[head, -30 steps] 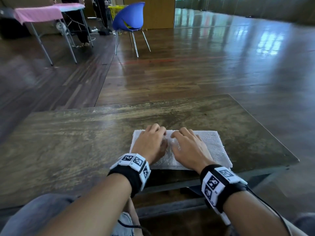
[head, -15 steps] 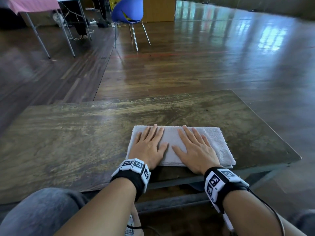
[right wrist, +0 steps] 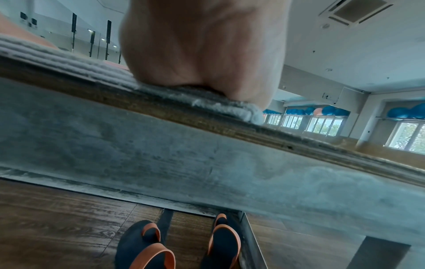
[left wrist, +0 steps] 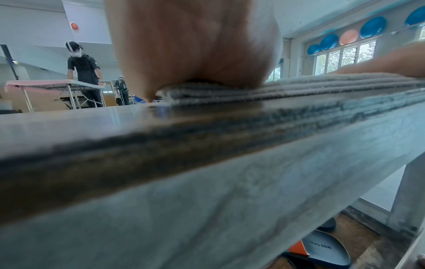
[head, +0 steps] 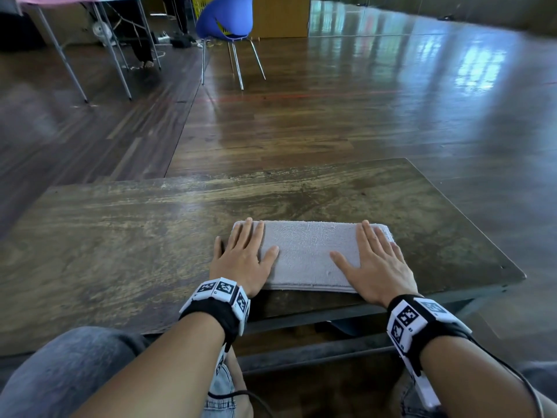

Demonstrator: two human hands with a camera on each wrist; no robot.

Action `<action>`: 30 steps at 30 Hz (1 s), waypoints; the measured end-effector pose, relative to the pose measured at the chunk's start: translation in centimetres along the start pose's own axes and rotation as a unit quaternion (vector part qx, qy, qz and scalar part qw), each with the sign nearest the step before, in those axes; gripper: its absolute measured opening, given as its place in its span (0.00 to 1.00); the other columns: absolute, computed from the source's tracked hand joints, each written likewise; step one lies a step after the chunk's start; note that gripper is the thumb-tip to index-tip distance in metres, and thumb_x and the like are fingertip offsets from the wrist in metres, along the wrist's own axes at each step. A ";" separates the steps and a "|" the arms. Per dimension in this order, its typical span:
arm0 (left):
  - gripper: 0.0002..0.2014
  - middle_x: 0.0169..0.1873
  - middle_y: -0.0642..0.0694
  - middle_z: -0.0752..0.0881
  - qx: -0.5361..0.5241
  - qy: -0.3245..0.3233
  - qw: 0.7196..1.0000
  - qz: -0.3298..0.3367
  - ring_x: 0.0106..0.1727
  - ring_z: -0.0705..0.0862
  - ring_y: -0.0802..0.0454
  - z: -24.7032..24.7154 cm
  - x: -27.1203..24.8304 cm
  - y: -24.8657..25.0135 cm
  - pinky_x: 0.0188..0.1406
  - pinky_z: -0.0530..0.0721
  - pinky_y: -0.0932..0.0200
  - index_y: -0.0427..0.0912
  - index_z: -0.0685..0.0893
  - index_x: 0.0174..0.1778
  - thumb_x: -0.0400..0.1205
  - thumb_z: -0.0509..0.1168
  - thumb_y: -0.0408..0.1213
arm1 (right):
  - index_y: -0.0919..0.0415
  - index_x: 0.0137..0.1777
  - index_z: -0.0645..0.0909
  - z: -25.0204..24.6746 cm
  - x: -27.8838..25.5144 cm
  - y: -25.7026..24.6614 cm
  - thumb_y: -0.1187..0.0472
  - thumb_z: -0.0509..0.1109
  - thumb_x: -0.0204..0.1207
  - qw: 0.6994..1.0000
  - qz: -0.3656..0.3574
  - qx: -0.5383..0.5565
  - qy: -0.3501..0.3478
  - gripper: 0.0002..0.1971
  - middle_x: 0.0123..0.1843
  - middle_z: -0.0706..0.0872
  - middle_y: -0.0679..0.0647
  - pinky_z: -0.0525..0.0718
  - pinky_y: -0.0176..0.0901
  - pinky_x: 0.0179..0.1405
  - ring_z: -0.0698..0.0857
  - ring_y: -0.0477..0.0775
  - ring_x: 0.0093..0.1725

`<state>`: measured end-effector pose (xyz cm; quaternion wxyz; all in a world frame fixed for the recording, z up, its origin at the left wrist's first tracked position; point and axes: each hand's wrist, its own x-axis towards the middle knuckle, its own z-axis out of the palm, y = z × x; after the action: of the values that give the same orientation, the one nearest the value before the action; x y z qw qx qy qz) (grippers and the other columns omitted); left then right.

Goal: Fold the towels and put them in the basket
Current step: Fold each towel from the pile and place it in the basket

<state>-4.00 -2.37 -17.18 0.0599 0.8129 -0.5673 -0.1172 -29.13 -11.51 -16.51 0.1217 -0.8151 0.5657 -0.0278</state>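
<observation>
A grey towel (head: 307, 254), folded into a long flat rectangle of several layers, lies near the front edge of the wooden table (head: 120, 236). My left hand (head: 242, 256) lies flat on the towel's left end, fingers straight, little finger on the bare wood. My right hand (head: 376, 260) presses flat on the right end. In the left wrist view my palm (left wrist: 195, 45) rests on the stacked towel edge (left wrist: 276, 91). The right wrist view shows the heel of my hand (right wrist: 202, 45) on the towel's edge (right wrist: 161, 92). No basket is in view.
A blue chair (head: 226, 16) and a folding table with a pink cover (head: 54, 0) stand far back on the wooden floor. Another person (left wrist: 84, 72) stands at that table. Black and orange sandals (right wrist: 179, 245) lie under my table.
A second ago my fingers were curled on the towel's middle. They flattened, then both hands slid apart to the towel's two ends, smoothing it.
</observation>
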 end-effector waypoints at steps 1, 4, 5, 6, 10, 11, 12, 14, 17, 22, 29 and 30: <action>0.34 0.86 0.58 0.34 -0.001 -0.003 1.000 -0.005 0.87 0.33 0.56 -0.1 0.0 -0.1 0.86 0.37 0.39 0.60 0.36 0.86 0.85 0.34 0.67 | 0.53 0.91 0.36 -0.1 -0.1 0.2 0.21 0.41 0.77 1.000 0.010 0.005 0.001 0.50 0.92 0.36 0.44 0.41 0.51 0.89 0.36 0.45 0.89; 0.33 0.87 0.57 0.35 -0.007 -0.009 1.000 -0.024 0.88 0.36 0.52 -0.3 -0.2 -0.4 0.86 0.38 0.39 0.60 0.36 0.87 0.86 0.35 0.65 | 0.54 0.91 0.36 -0.2 -0.5 0.7 0.21 0.42 0.76 0.999 0.031 0.012 0.000 0.51 0.92 0.36 0.45 0.42 0.54 0.89 0.35 0.44 0.89; 0.33 0.87 0.57 0.35 -0.008 -0.009 0.999 -0.029 0.88 0.37 0.51 -0.3 -0.2 -0.5 0.86 0.39 0.40 0.60 0.36 0.87 0.86 0.35 0.64 | 0.54 0.91 0.36 -0.3 -0.5 0.9 0.21 0.42 0.76 0.999 0.035 0.013 0.002 0.52 0.92 0.36 0.46 0.42 0.54 0.90 0.36 0.45 0.90; 0.33 0.87 0.58 0.35 -0.007 -0.011 0.999 -0.033 0.88 0.38 0.50 -0.4 -0.3 -0.6 0.86 0.39 0.40 0.60 0.36 0.87 0.86 0.35 0.64 | 0.54 0.91 0.36 -0.3 -0.6 1.1 0.21 0.42 0.76 0.999 0.040 0.015 0.004 0.52 0.92 0.37 0.46 0.42 0.55 0.90 0.37 0.47 0.90; 0.34 0.87 0.55 0.34 -0.013 -0.018 0.999 -0.048 0.88 0.37 0.53 -0.7 -0.6 -0.5 0.87 0.39 0.41 0.54 0.34 0.87 0.87 0.35 0.62 | 0.54 0.90 0.35 -0.2 -0.8 1.6 0.20 0.41 0.76 0.999 0.044 0.016 0.008 0.52 0.92 0.37 0.46 0.43 0.57 0.89 0.40 0.49 0.91; 0.35 0.87 0.53 0.34 -0.020 -0.015 0.998 -0.056 0.88 0.38 0.53 -0.7 -0.6 -0.5 0.87 0.39 0.42 0.51 0.33 0.87 0.87 0.35 0.62 | 0.53 0.90 0.36 -0.1 -0.7 1.6 0.20 0.41 0.76 0.999 0.046 0.017 0.009 0.52 0.92 0.37 0.46 0.43 0.58 0.89 0.40 0.49 0.91; 0.36 0.87 0.51 0.35 -0.029 -0.010 0.997 -0.066 0.88 0.38 0.53 -0.7 -0.7 -0.5 0.87 0.39 0.44 0.49 0.33 0.87 0.87 0.36 0.62 | 0.53 0.90 0.36 0.0 -0.7 1.5 0.20 0.40 0.76 0.999 0.048 0.017 0.011 0.52 0.92 0.37 0.46 0.43 0.59 0.89 0.40 0.49 0.91; 0.40 0.88 0.47 0.37 -0.037 0.013 0.995 -0.096 0.89 0.40 0.50 -0.6 -1.2 -0.3 0.87 0.40 0.46 0.44 0.34 0.87 0.86 0.38 0.65 | 0.53 0.91 0.36 0.2 -0.6 1.4 0.20 0.40 0.75 0.998 0.051 0.012 0.019 0.52 0.92 0.38 0.46 0.44 0.61 0.89 0.41 0.50 0.91; 0.48 0.87 0.36 0.39 -0.068 0.068 0.978 -0.183 0.88 0.47 0.39 -0.5 -2.2 0.8 0.87 0.50 0.44 0.38 0.45 0.87 0.82 0.46 0.72 | 0.54 0.91 0.39 0.4 -0.7 1.5 0.21 0.39 0.76 0.999 0.040 0.001 0.036 0.51 0.92 0.39 0.47 0.46 0.62 0.88 0.43 0.52 0.91; 0.45 0.75 0.31 0.72 -0.065 0.129 0.962 -0.230 0.78 0.70 0.34 -1.6 -2.7 2.3 0.77 0.71 0.40 0.31 0.70 0.74 0.77 0.61 0.69 | 0.54 0.90 0.40 0.6 -0.7 1.6 0.22 0.39 0.77 0.999 0.028 -0.006 0.044 0.50 0.92 0.41 0.49 0.48 0.64 0.87 0.44 0.55 0.91; 0.27 0.76 0.32 0.65 -0.118 0.022 0.951 -0.284 0.75 0.70 0.33 -5.1 -1.1 2.9 0.69 0.77 0.43 0.33 0.82 0.55 0.74 0.72 0.55 | 0.51 0.90 0.38 0.1 -0.8 0.9 0.28 0.44 0.83 0.998 0.032 0.058 0.006 0.43 0.90 0.30 0.49 0.39 0.71 0.86 0.39 0.60 0.90; 0.28 0.76 0.32 0.68 -0.112 0.006 0.953 -0.282 0.75 0.71 0.33 -5.6 -0.9 2.9 0.66 0.78 0.44 0.33 0.82 0.60 0.74 0.73 0.53 | 0.49 0.90 0.38 -0.1 -1.0 0.7 0.29 0.45 0.84 0.996 0.029 0.080 0.006 0.42 0.90 0.28 0.49 0.38 0.70 0.86 0.38 0.60 0.90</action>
<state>-5.51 -2.77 -11.03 0.1187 0.9284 -0.2980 -0.1873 -30.18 -10.87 -16.47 0.1842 -0.7860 0.5854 -0.0742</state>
